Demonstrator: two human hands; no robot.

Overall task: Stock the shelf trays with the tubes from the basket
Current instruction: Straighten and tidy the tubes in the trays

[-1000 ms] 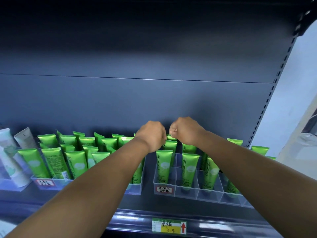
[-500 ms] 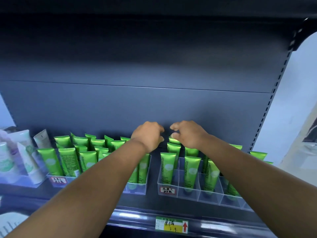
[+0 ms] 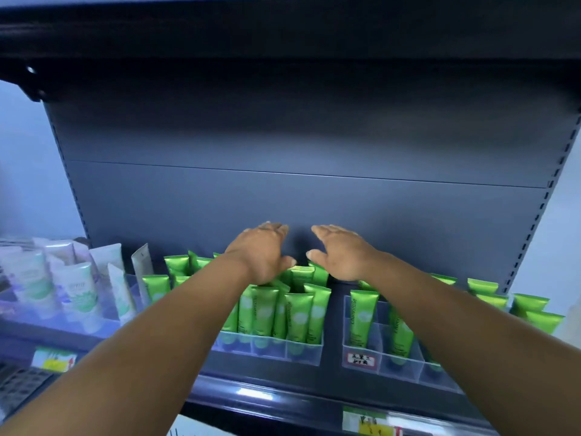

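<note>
Above green tubes (image 3: 298, 313), both hands open, apart

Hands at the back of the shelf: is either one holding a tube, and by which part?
Nothing is held. The left hand and right hand are spread open above the green tubes.

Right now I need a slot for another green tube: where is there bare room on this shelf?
The right tray has empty front compartments beside its label. The middle tray is crowded with green tubes.
</note>
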